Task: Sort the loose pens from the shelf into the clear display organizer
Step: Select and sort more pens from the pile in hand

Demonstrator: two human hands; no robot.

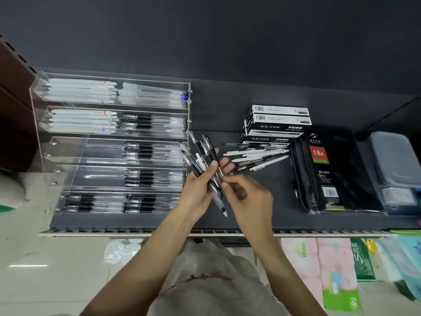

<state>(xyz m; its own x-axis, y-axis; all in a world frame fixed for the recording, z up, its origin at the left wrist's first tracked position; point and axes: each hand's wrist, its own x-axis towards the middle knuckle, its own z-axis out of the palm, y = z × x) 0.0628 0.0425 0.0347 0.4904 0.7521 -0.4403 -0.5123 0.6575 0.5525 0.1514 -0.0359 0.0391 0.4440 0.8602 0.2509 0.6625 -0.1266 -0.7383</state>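
Both hands meet over the shelf: the left hand (pixel 200 185) grips a fanned bundle of pens (pixel 206 165) pointing up-left toward the organizer (pixel 109 142) just left, the right hand (pixel 248 197) pinching one pen's lower end.

On the right of the dark shelf we see a stack of black-and-white pen boxes (pixel 275 124) against the back wall, a shrink-wrapped black diary (pixel 330 169) with a red "18K" label in front of them, and a grey-blue case (pixel 396 160) at the far right. Below the shelf edge we see a white plastic bag (pixel 211 277) and colourful packets (pixel 337 272).
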